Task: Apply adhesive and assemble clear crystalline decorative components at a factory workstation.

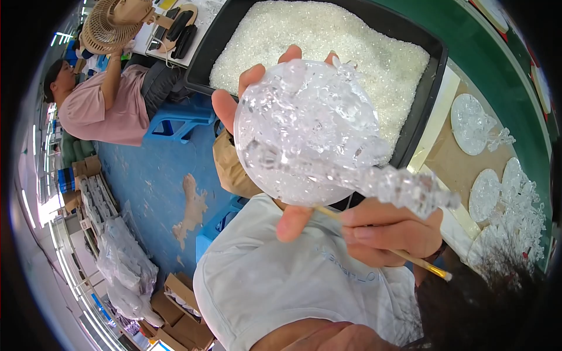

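My left hand (247, 82) is wrapped around a round clear disc (275, 187), its fingertips showing past the far and left rim and its thumb at the near edge. Clear crystal-like pieces (328, 105) cover the disc. A blurred beaded stem (398, 186) of the same clear material sticks out to the right, in front of my right hand. My right hand (392, 234) pinches a thin paintbrush (407, 255) with a pale handle and gold-coloured ferrule. Its ferrule end points to the lower right; the other end reaches the disc's near rim, though contact is unclear.
A black tray (436, 64) of clear granules stands beyond my hands. More clear discs with figures (468, 124) lie on a board (448, 155) at right. A person (108, 114) sits at left beside a fan (108, 29). Blue stools (184, 117) and cardboard boxes (181, 319) stand on the floor.
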